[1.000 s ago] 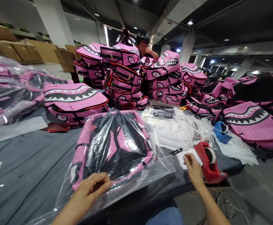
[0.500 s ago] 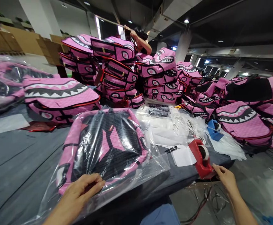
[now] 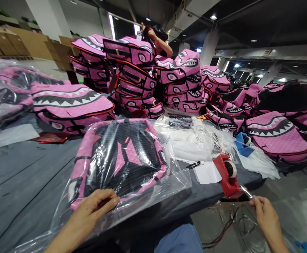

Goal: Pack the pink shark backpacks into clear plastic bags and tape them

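Note:
A pink and black backpack (image 3: 128, 158) lies back panel up inside a clear plastic bag (image 3: 179, 179) in front of me. At the bag's near edge my left hand (image 3: 96, 207) has its fingers closed in a pinch on the plastic. A red tape dispenser (image 3: 226, 179) with a roll of tape stands by the table's right edge. From its front end a short strip of clear tape (image 3: 246, 192) stretches out to my right hand (image 3: 266, 212), which pinches its free end.
Pink shark-mouth backpacks (image 3: 72, 105) are piled at the back and right. White plastic bags (image 3: 190, 147), a black pen (image 3: 193, 165), white paper (image 3: 208, 173) and a blue tape dispenser (image 3: 244, 143) lie to the right. Behind the piles another person's arm (image 3: 162, 44) is raised.
My right hand has moved away from the red dispenser, to the right and slightly down, drawing out a strip of tape. My left hand stays at the plastic bag's edge.

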The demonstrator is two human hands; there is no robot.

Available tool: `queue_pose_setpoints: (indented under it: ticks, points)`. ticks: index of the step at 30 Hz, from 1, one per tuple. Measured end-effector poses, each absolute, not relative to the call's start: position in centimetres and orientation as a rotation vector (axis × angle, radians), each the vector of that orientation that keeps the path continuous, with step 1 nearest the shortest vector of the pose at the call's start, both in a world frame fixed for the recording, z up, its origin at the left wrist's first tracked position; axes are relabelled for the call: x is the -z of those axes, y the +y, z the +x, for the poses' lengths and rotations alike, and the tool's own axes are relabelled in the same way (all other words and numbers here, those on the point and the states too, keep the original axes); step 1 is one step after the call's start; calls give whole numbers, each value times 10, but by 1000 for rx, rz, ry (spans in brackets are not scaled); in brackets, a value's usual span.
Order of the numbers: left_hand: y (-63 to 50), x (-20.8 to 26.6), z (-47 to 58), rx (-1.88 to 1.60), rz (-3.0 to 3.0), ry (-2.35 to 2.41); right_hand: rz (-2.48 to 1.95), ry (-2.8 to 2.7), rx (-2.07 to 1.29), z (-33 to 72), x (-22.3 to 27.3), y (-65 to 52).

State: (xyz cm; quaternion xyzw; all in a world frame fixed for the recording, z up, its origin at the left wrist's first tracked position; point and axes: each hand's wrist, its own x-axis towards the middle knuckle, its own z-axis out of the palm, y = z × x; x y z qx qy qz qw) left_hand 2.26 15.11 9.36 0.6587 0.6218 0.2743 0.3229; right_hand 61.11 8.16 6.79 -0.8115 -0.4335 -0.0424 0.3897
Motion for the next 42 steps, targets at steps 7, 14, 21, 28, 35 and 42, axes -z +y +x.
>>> queue_pose_setpoints:
  ticks: [7, 14, 21, 28, 35, 42]
  points:
    - [151, -88, 25, -768, 1728, 1600, -1382, -859, -1056, 454, -48, 103]
    - [149, -101, 31, -744, 1743, 1639, -816, -2195, -1449, 313, -164, 190]
    - [147, -99, 34, -755, 1734, 1657, -508, -3185, -938, 246, -173, 275]
    - [148, -86, 32, -826, 1742, 1649, -1146, -3087, -409, 250, -161, 285]
    - [147, -93, 33, -821, 1757, 1645, -615, -2745, -72, 293, -113, 225]
    - [135, -79, 20, -888, 1926, 1618, -429, -2901, 249, 303, -78, 212]
